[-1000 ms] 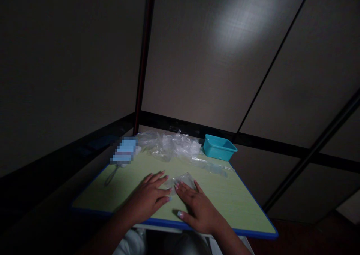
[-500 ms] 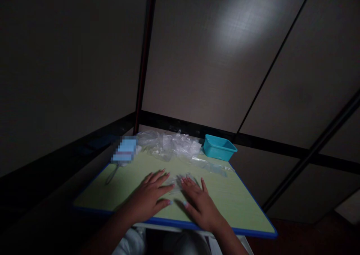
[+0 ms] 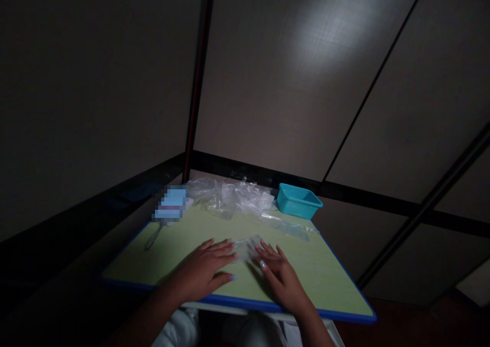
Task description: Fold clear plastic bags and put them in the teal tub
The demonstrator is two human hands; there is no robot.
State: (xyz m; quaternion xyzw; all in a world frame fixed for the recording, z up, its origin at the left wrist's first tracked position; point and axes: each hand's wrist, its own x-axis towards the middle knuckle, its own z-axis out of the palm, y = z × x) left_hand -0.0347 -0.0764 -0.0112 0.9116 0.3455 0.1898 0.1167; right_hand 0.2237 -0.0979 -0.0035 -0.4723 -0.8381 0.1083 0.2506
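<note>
My left hand [image 3: 204,268] lies flat on the green table [image 3: 172,250], fingers stretched out, fingertips resting on the left edge of a small clear plastic bag [image 3: 245,247]. My right hand [image 3: 279,273] rests on the right part of the same bag, fingers spread and slightly raised. The bag lies flat on the table between the two hands.
A heap of crumpled clear plastic bags [image 3: 229,196] sits at the table's far edge, with one flat bag [image 3: 291,228] trailing right. A teal plastic tub [image 3: 297,200] stands at the far right corner. A blurred blue object [image 3: 170,206] with a cord lies at the far left. Dark panel walls surround the table.
My right hand has slid away from me and to the right over the bag, and its thumb has tucked in. My left hand has shifted slightly forward.
</note>
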